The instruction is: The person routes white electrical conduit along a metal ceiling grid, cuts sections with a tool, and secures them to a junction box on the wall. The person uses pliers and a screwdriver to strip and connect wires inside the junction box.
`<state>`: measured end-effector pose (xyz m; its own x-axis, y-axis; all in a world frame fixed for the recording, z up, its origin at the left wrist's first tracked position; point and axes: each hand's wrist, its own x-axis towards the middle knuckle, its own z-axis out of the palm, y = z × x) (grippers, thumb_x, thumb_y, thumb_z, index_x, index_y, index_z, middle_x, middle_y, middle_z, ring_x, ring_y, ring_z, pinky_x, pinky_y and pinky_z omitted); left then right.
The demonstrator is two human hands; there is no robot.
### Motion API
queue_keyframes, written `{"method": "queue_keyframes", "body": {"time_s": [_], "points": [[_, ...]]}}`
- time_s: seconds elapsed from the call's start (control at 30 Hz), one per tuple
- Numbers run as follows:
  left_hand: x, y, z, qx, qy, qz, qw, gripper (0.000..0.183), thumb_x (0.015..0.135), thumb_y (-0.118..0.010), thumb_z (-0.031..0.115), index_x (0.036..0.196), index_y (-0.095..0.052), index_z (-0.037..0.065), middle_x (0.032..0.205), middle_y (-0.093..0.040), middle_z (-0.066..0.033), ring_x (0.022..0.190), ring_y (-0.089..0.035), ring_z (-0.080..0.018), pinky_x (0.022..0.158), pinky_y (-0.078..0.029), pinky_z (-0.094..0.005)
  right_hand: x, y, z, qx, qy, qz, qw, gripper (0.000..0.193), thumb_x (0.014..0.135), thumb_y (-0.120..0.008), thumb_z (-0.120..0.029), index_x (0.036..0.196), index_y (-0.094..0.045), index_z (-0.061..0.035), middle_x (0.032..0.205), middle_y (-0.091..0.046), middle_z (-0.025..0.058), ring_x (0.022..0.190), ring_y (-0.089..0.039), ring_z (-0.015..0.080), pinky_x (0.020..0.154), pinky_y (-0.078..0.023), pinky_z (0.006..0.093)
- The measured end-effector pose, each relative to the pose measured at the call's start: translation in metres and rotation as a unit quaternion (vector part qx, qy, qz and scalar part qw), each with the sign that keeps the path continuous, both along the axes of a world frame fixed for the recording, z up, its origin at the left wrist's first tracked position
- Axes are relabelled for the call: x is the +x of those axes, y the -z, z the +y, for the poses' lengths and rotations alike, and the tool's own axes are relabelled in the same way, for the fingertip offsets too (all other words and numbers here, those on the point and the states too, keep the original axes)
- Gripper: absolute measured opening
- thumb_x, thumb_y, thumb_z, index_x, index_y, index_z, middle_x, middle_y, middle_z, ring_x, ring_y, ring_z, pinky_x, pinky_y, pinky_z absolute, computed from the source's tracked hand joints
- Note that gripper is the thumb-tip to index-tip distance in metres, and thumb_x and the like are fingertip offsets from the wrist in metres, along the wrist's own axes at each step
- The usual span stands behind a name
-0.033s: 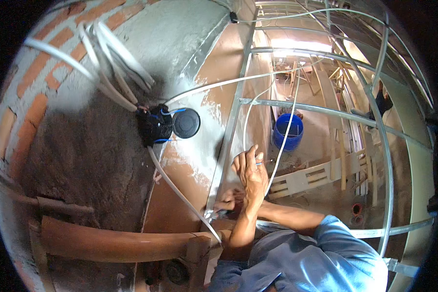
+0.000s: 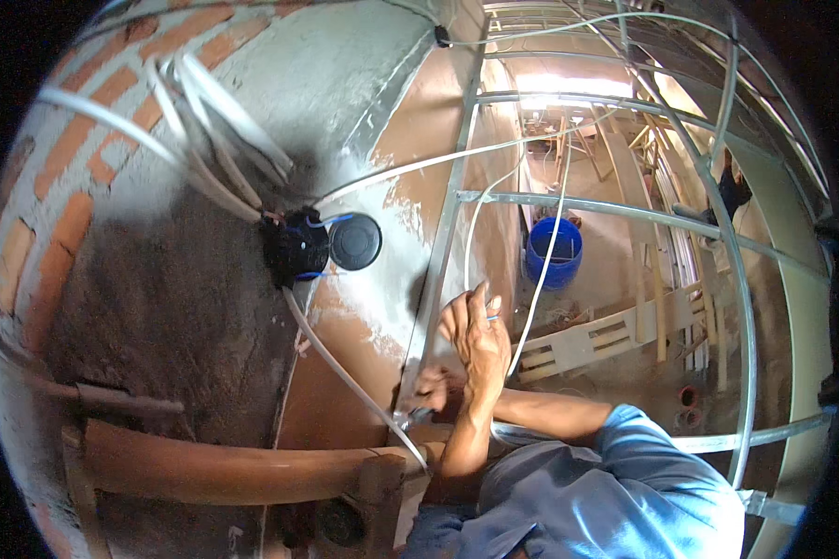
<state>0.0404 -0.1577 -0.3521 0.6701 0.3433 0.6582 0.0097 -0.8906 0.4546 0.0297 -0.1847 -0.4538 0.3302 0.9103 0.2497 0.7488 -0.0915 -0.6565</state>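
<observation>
My left hand (image 2: 482, 343) is raised in front of the wall, its fingers bent and pinched around a thin blue piece (image 2: 493, 319) that looks like a wire. Crossing beneath the left wrist, my right hand (image 2: 435, 386) is closed beside the metal stud (image 2: 446, 252). A small dark grey and shiny thing (image 2: 421, 413) shows under its fingers, too blurred to name. To the left, a black junction box (image 2: 298, 250) sits on the wall, with blue wires coming out and a round black lid (image 2: 355, 241) beside it.
White cables (image 2: 345, 373) run into the box and along the wall. Metal framing rails (image 2: 615, 207) cross at the right. Below stand a blue bucket (image 2: 554, 261) and wooden planks (image 2: 592, 345). A brown rounded beam (image 2: 224, 473) lies at lower left.
My right hand has shifted slightly left, baring more of the dark thing under it. The left hand has turned a little, so less of the blue piece sticks out.
</observation>
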Motion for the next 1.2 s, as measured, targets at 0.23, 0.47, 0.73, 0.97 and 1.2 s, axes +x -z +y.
{"method": "queue_keyframes", "body": {"time_s": [0.23, 0.47, 0.73, 0.97, 1.2], "points": [[-0.038, 0.001, 0.015, -0.061, 0.055, 0.060, 0.995, 0.019, 0.092, -0.065, 0.012, 0.108, -0.069, 0.001, 0.106, -0.062, -0.0173, 0.100, -0.058, -0.0362, 0.088, -0.046, -0.0440, -0.043, -0.006, 0.035, -0.087, 0.263, -0.187, 0.943, 0.047, 0.097, -0.050, -0.041, 0.116, -0.060, 0.0017, 0.113, -0.060, 0.0193, 0.105, -0.057, 0.0322, 0.092, -0.047, 0.0451], [-0.036, 0.042, 0.025, -0.115, 0.067, 0.082, 0.988, 0.016, 0.096, -0.061, 0.015, 0.102, -0.068, 0.002, 0.105, -0.064, -0.0195, 0.099, -0.061, -0.0362, 0.087, -0.048, -0.0430, -0.032, -0.022, 0.051, -0.187, 0.462, -0.257, 0.828, 0.063, 0.099, -0.044, -0.051, 0.125, -0.054, 0.0050, 0.123, -0.056, 0.0247, 0.119, -0.053, 0.0386, 0.103, -0.044, 0.0471], [-0.056, 0.063, 0.037, -0.091, -0.004, 0.139, 0.986, 0.023, 0.098, -0.060, 0.022, 0.114, -0.066, 0.006, 0.121, -0.062, -0.0149, 0.118, -0.056, -0.0325, 0.104, -0.040, -0.0463, -0.047, -0.003, 0.073, -0.300, 0.416, -0.342, 0.788, 0.064, 0.099, -0.045, -0.049, 0.131, -0.046, 0.0069, 0.135, -0.049, 0.0242, 0.128, -0.047, 0.0399, 0.113, -0.036, 0.0521], [-0.064, 0.101, 0.051, -0.094, -0.121, 0.212, 0.965, 0.032, 0.100, -0.057, 0.030, 0.124, -0.064, 0.010, 0.139, -0.056, -0.0088, 0.133, -0.047, -0.0262, 0.119, -0.022, -0.0453, -0.031, 0.005, 0.074, -0.245, 0.358, -0.310, 0.846, 0.052, 0.097, -0.050, -0.038, 0.127, -0.053, 0.0035, 0.132, -0.052, 0.0221, 0.125, -0.050, 0.0378, 0.108, -0.039, 0.0502], [-0.067, 0.103, 0.059, -0.287, 0.089, 0.055, 0.952, 0.028, 0.098, -0.057, 0.022, 0.120, -0.065, 0.007, 0.138, -0.054, -0.0133, 0.130, -0.049, -0.0304, 0.115, -0.028, -0.0445, -0.020, 0.024, 0.065, -0.153, 0.286, -0.264, 0.909, 0.040, 0.094, -0.056, -0.028, 0.122, -0.059, 0.0001, 0.129, -0.056, 0.0199, 0.122, -0.052, 0.0357, 0.104, -0.042, 0.0484]]}}
